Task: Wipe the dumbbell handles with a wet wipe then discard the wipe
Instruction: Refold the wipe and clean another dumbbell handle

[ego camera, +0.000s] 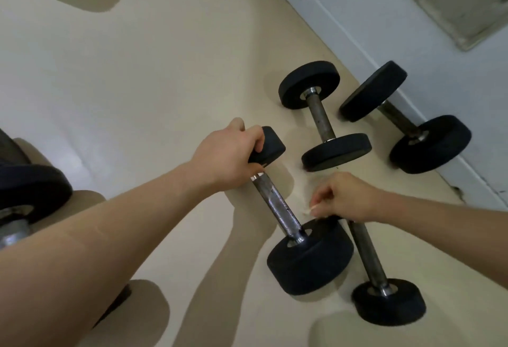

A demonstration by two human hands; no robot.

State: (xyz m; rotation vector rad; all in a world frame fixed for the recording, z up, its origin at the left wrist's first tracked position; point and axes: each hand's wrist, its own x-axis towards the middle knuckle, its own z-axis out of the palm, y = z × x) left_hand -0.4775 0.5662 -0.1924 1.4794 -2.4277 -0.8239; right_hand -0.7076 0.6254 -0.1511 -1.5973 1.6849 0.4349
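A black dumbbell with a shiny metal handle lies on the beige floor in the middle. My left hand grips its far weight head. My right hand hovers just right of the handle, above the near head, pinching a small crumpled wet wipe that is mostly hidden by the fingers. A second dumbbell lies partly under my right wrist. Two more dumbbells, one in the middle and one against the wall, lie farther back.
A white wall with a baseboard runs along the right, with a vented panel at top right. Another large dumbbell sits at the left edge. Open beige floor spreads to the upper left.
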